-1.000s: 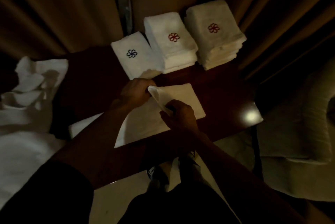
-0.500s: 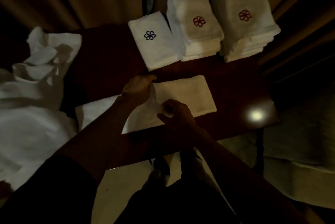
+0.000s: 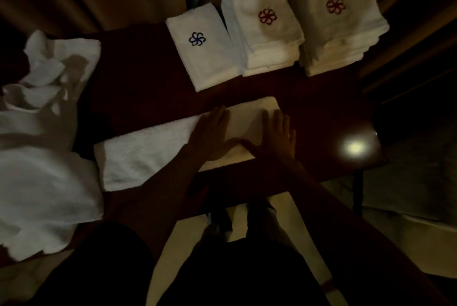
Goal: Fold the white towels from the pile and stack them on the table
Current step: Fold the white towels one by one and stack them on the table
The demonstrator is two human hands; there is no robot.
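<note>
A: While both arms reach forward, how do the hands lie?
B: Left hand (image 3: 214,132), right hand (image 3: 278,136): flat, fingers straight, palms down on the towel (image 3: 148,154), at its folded right end.
A: Towel's place?
B: Stretched along the near edge of the table (image 3: 138,88), in front of three folded stacks (image 3: 264,26)

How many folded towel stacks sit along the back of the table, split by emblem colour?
Blue-emblem stack: 1
Red-emblem stacks: 2
Total: 3
</note>
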